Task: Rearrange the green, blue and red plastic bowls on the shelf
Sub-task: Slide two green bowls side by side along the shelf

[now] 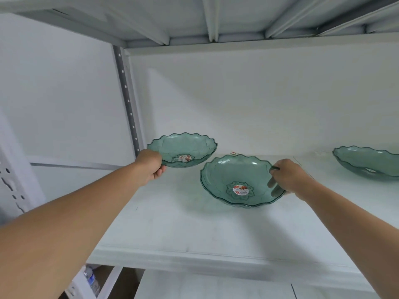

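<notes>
the fingers (272,184) of the right hand (289,180) curl over the right rim of a green bowl (235,180), seen darkly through the translucent plastic on the inside, with the thumb outside; the hand is closed on the rim. this bowl is tilted, its open face turned toward the camera, its lower edge on or just above the white shelf (194,229); which of the two cannot be told. a round label sits in its centre.

the left hand (151,166) is closed on the near left rim of a second green bowl (183,151), thumb over the top of the rim, fingertips tucked under. this bowl is held level and lifted clear of the shelf, up and to the left of the first. the scalloped edges of the two bowls come near each other but do not touch.

a third green bowl (369,161) sits well apart at the far right, cut off by the picture's edge.

open shelf surface lies in front of the bowls to the front lip, and between the middle and right bowls. a white back panel rises behind, a perforated grey upright (127,100) stands at the left, and another shelf's ribbed underside runs overhead. a plastic water bottle (92,281) shows lower left, below the shelf.
</notes>
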Demonstrator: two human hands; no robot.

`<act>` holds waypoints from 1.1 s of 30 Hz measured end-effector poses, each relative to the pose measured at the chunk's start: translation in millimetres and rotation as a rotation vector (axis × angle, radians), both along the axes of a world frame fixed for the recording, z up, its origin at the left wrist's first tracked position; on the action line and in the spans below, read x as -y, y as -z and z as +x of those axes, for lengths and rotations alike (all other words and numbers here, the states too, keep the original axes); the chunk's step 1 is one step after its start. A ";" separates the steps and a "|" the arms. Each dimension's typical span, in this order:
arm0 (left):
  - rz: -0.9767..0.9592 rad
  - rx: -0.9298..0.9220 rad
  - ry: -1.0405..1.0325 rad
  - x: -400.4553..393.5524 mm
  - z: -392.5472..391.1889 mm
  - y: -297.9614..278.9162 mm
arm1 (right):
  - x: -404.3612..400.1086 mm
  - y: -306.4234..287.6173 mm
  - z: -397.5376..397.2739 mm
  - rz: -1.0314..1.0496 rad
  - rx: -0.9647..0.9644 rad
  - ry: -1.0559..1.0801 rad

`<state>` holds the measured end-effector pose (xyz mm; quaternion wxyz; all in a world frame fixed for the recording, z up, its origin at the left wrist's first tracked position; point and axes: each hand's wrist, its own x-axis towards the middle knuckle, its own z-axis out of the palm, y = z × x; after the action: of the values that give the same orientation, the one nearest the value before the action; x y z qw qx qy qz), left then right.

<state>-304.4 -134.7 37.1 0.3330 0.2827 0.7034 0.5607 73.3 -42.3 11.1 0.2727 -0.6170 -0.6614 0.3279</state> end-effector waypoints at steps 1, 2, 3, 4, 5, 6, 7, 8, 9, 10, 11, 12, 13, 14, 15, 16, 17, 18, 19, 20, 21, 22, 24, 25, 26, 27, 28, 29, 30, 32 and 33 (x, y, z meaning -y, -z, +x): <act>0.004 0.005 -0.005 1.8 -7.7 -1.4 | -1.5 0.4 -5.3 -0.008 -0.008 0.007; 0.010 0.008 -0.010 3.0 -15.8 -3.4 | -4.8 -0.3 -9.7 -0.010 -0.016 0.015; 0.014 0.008 -0.018 4.2 -24.4 -4.9 | -10.0 -1.1 -12.8 -0.010 -0.025 0.030; 0.015 0.007 -0.032 5.0 -32.9 -6.1 | -16.6 -2.3 -14.9 -0.013 -0.034 0.055; 0.013 0.007 -0.049 5.1 -40.5 -6.9 | -24.8 -4.5 -15.6 -0.022 -0.047 0.087; 0.008 0.010 -0.064 5.0 -46.9 -6.2 | -32.7 -5.5 -15.9 -0.042 -0.061 0.118; 0.001 0.015 -0.074 4.5 -52.3 -4.3 | -40.2 -6.3 -16.0 -0.065 -0.069 0.144; -0.005 0.022 -0.078 3.2 -56.4 -2.3 | -47.4 -6.8 -15.8 -0.089 -0.070 0.162; -0.012 0.028 -0.081 1.3 -59.5 -0.1 | -54.7 -6.0 -15.7 -0.106 -0.073 0.187; -0.022 0.031 -0.082 -1.3 -61.9 2.8 | -61.2 -4.2 -15.8 -0.118 -0.090 0.220; -0.034 0.031 -0.082 -5.1 -63.7 6.6 | -66.8 -1.9 -16.0 -0.122 -0.109 0.256; -0.046 0.032 -0.084 -9.4 -65.1 11.3 | -72.1 1.1 -16.7 -0.119 -0.117 0.285; -0.059 0.038 -0.086 -13.5 -65.7 16.5 | -76.4 4.4 -18.3 -0.117 -0.111 0.309; -0.068 0.047 -0.089 -18.0 -65.7 21.2 | -80.0 8.0 -20.3 -0.114 -0.107 0.325; -0.076 0.055 -0.091 -22.3 -65.5 26.1 | -83.5 11.4 -22.0 -0.106 -0.100 0.336; -0.084 0.061 -0.094 -26.3 -65.1 30.6 | -86.2 14.9 -24.0 -0.098 -0.091 0.340; -0.092 0.066 -0.095 -30.0 -64.8 34.6 | -88.6 17.5 -25.9 -0.095 -0.082 0.343; -0.100 0.069 -0.093 -33.4 -64.2 38.0 | -90.7 19.5 -27.4 -0.095 -0.076 0.349; -0.106 0.070 -0.088 -36.8 -63.9 41.0 | -92.5 20.6 -28.8 -0.095 -0.073 0.356; -0.109 0.069 -0.081 -39.5 -63.4 43.9 | -94.2 21.7 -29.9 -0.095 -0.076 0.363; -0.111 0.070 -0.074 -42.4 -62.9 46.0 | -96.1 21.8 -31.3 -0.093 -0.082 0.367; -0.112 0.074 -0.070 -44.9 -62.4 47.4 | -97.7 21.2 -32.4 -0.093 -0.091 0.369; -0.124 0.081 -0.071 -48.6 -60.5 50.6 | -99.2 20.1 -33.5 -0.106 -0.109 0.377; -0.131 0.076 -0.074 -50.1 -59.1 52.5 | -99.6 19.1 -33.5 -0.115 -0.124 0.375; -0.140 0.067 -0.075 -51.3 -57.9 54.8 | -99.1 18.4 -33.1 -0.121 -0.137 0.363; -0.148 0.053 -0.070 -52.1 -57.4 57.3 | -97.5 16.7 -32.5 -0.123 -0.142 0.344; -0.162 0.033 -0.057 -52.3 -56.8 58.7 | -94.7 14.8 -31.6 -0.118 -0.129 0.327; -0.184 0.003 -0.042 -51.3 -56.4 59.4 | -91.2 12.5 -30.1 -0.102 -0.090 0.309; -0.216 -0.053 -0.030 -49.1 -55.4 58.8 | -87.1 10.5 -28.3 -0.071 -0.024 0.285; -0.284 -0.270 -0.033 -42.8 -54.6 55.2 | -77.3 7.2 -24.8 0.036 0.174 0.242; -0.314 -0.425 -0.058 -38.6 -54.5 52.0 | -73.0 5.5 -23.3 0.101 0.283 0.232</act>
<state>-359.0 -96.1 -14.8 0.2013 0.3189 0.8438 0.3819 50.1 30.8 5.6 0.2436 -0.7148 -0.6330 0.1705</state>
